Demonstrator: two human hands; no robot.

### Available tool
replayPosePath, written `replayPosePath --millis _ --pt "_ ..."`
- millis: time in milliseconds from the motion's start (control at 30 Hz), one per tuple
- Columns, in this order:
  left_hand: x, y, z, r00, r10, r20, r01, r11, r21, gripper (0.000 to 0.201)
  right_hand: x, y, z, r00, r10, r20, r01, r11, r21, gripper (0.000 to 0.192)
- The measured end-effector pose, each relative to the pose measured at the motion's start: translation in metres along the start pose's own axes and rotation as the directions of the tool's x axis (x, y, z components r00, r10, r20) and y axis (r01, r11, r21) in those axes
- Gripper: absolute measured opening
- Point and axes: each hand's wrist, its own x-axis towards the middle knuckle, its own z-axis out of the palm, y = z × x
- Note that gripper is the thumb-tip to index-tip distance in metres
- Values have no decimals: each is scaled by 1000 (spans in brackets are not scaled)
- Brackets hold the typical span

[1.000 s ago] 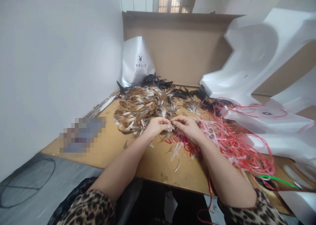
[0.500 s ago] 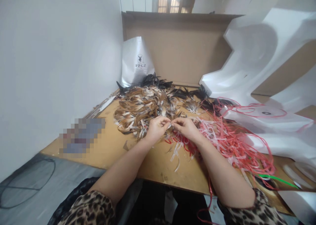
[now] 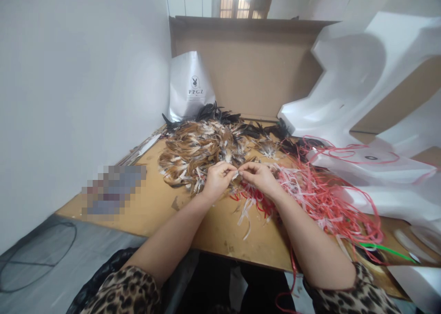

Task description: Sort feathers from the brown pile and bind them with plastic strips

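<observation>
wooden table: left hand and right hand grips pinched together on pale strip.

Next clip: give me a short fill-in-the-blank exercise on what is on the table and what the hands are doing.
1. The left hand and the right hand meet fingertip to fingertip, pinching a small pale ____ between them.
2. The heap of brown feathers lies on the person's ____ side of the tangle of red plastic strips.
3. The white bag at the back stands against a ____ board.
4. One strip near the table's right edge is ____, unlike the red ones.

Missing words: strip; left; cardboard; green
</observation>
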Motion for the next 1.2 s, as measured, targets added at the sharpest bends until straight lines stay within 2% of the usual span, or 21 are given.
replayPosePath --millis 133,300,433,633,933,1067,1200 --pt "0 1 0 1000 2 -16 -2 1000 -20 11 0 -1 2 996 -61 -61 59 998 -37 17" --pt "0 -5 2 999 -3 -32 1 998 -64 11 1 2 0 986 -53 -160 53 999 -4 16" --pt "-1 -13 7 994 -112 12 113 982 -152 14 3 8 -3 971 -35 -236 40 999 19 17" --pt "-3 -15 11 964 -249 93 265 916 -301 12 5 12 -4 964 -56 -259 62 998 15 15" --pt "-2 -9 13 937 -318 145 350 856 -381 13 6 15 -5 960 -65 -271 79 996 41 17" --pt "1 -4 12 886 -410 214 461 747 -478 20 5 10 -6 958 -124 -257 125 992 -11 16" --pt "3 -2 8 797 -447 406 603 556 -572 30 1 1 -5 935 -266 -234 242 962 -125 14"
